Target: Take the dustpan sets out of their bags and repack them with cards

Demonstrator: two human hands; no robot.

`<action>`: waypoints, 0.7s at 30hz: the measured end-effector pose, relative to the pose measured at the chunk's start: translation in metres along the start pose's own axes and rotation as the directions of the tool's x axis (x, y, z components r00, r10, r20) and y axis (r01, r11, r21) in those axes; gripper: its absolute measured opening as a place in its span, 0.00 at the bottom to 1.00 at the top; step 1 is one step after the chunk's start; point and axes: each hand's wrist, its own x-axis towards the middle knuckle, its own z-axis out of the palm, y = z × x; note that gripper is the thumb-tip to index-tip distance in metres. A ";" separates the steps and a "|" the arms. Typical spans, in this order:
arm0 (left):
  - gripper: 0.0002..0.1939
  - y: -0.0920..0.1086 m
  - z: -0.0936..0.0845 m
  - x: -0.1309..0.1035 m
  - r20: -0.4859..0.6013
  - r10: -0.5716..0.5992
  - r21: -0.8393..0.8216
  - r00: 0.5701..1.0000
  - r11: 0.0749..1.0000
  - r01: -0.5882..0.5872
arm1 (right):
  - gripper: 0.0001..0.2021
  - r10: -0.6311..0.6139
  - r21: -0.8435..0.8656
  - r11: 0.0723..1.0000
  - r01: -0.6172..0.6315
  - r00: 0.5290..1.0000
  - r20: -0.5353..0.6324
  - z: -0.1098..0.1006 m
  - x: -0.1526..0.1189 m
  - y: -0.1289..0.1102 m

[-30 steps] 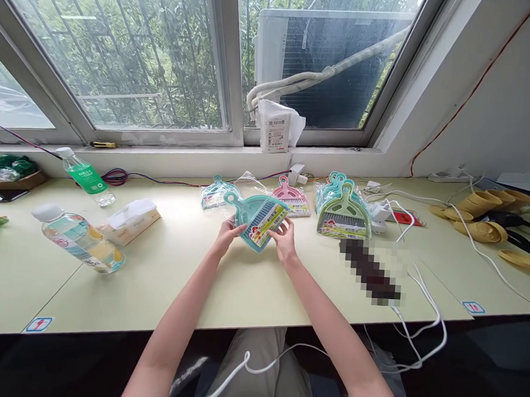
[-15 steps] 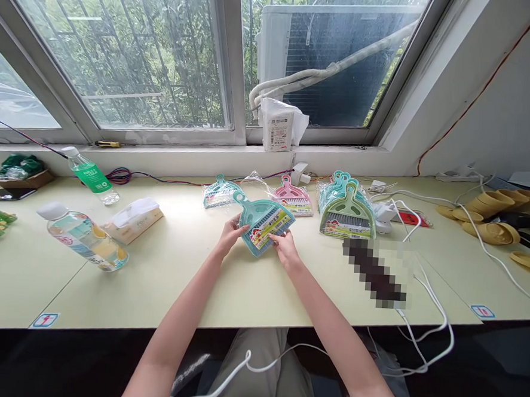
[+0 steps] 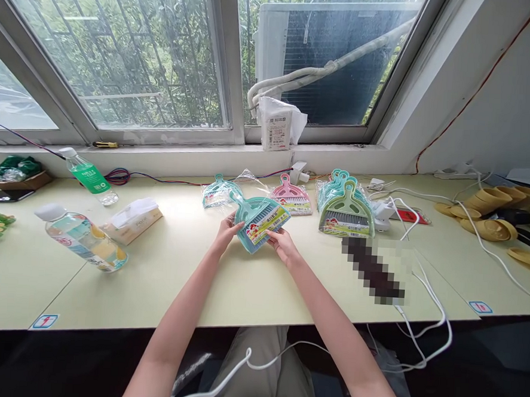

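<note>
A teal mini dustpan and brush set [image 3: 255, 220], in clear plastic with a yellow label, is tilted between my two hands above the table. My left hand [image 3: 227, 231] is closed on its left edge near the handle. Gripping its lower right edge by the label is my right hand [image 3: 282, 245]. Behind it lie another teal set [image 3: 220, 194] and a pink set [image 3: 291, 195], both wrapped. To the right stands a row of several wrapped sets, with a green set [image 3: 347, 211] in front.
On the left are two bottles, one lying tilted [image 3: 85, 238] and one with a green label [image 3: 89, 176], and a tissue pack [image 3: 133, 219]. White cables [image 3: 430, 292] run along the right past a pixelated dark object [image 3: 372, 271]. Beige cups [image 3: 493, 206] stand at far right.
The held dustpan set has shifted very slightly left, with both hands still on it. The view has moved a little; the other things stay put.
</note>
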 end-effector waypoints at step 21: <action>0.29 0.000 0.029 -0.016 0.350 -0.269 -0.061 0.897 0.949 0.308 | 0.12 -0.187 0.056 0.979 0.195 0.975 -0.123 0.000 0.001 -0.005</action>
